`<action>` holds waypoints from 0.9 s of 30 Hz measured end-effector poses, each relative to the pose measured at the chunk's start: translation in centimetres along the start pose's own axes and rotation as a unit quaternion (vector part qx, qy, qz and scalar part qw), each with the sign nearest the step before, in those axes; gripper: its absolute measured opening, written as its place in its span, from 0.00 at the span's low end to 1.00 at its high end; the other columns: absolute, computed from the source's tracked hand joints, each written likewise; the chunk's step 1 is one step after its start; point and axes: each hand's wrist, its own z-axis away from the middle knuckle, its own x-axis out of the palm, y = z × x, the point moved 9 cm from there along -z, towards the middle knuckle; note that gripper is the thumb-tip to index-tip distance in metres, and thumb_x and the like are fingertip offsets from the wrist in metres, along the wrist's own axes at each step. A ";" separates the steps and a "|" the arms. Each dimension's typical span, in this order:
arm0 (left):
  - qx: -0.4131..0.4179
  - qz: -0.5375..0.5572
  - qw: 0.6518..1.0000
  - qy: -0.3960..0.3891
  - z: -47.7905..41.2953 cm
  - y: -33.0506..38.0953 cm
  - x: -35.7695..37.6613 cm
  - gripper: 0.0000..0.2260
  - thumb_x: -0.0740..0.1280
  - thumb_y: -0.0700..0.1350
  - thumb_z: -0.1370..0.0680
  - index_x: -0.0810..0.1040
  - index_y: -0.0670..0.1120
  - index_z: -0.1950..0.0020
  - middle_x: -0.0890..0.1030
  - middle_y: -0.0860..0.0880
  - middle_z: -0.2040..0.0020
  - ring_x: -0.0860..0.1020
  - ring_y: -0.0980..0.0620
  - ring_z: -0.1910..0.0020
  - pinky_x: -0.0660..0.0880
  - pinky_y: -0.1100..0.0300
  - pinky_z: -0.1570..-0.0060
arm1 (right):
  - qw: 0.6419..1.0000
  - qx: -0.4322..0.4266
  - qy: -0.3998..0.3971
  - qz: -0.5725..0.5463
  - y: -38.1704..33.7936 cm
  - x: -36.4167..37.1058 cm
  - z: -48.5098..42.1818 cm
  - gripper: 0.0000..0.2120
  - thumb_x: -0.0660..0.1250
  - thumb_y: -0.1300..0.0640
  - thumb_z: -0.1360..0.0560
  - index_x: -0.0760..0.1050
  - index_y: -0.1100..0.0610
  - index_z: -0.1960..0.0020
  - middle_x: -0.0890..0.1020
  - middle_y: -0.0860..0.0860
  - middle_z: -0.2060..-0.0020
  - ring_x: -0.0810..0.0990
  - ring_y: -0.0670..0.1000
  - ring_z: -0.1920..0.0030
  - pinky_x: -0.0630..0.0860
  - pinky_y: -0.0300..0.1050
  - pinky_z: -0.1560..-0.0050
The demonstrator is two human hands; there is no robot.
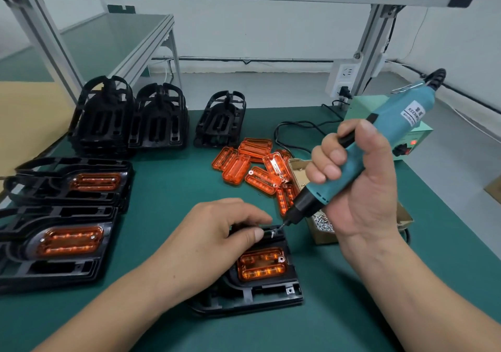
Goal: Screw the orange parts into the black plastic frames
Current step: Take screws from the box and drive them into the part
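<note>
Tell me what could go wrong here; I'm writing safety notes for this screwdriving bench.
The left hand pinches a small screw right at the bit of the electric screwdriver, so a fingertip could get nipped. The screwdriver is held tilted, so the screw might go in crooked or the bit might slip and scratch the orange part. The open box of screws sits under the right hand and might get knocked.

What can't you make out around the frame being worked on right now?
Head view only:
- Far end of the black frame: covered by the left hand.
- Screw at the screwdriver tip: too small to tell whether it is seated.
- Box of screws: mostly hidden behind the right hand.
</note>
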 end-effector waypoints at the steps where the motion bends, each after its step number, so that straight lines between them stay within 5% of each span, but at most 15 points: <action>1: -0.007 0.019 1.000 0.001 0.0 -0.2 0.0 0.09 0.75 0.46 0.20 0.87 0.59 0.44 0.85 0.61 0.49 0.83 0.61 0.45 0.75 0.67 0.46 | 1.000 -0.006 0.003 -0.004 -0.1 -0.1 0.0 0.12 0.57 0.52 0.15 0.74 0.53 0.53 0.70 0.47 0.68 0.70 0.45 0.71 0.73 0.40 0.68; 10: -0.038 0.094 0.995 -0.005 0.1 -0.4 0.8 0.05 0.76 0.49 0.22 0.87 0.60 0.49 0.86 0.58 0.51 0.84 0.56 0.49 0.75 0.67 0.50 | 0.999 -0.017 0.027 -0.043 -0.2 -0.4 0.0 0.11 0.59 0.52 0.15 0.75 0.53 0.54 0.70 0.47 0.67 0.69 0.45 0.70 0.73 0.41 0.66; 27: -0.017 0.050 0.998 0.024 0.3 0.2 0.3 0.05 0.77 0.47 0.22 0.85 0.58 0.54 0.84 0.59 0.54 0.83 0.56 0.51 0.74 0.69 0.53 | 0.998 -0.014 0.035 -0.051 -0.3 -0.3 0.2 0.11 0.60 0.52 0.15 0.75 0.53 0.54 0.71 0.47 0.67 0.69 0.45 0.69 0.73 0.41 0.65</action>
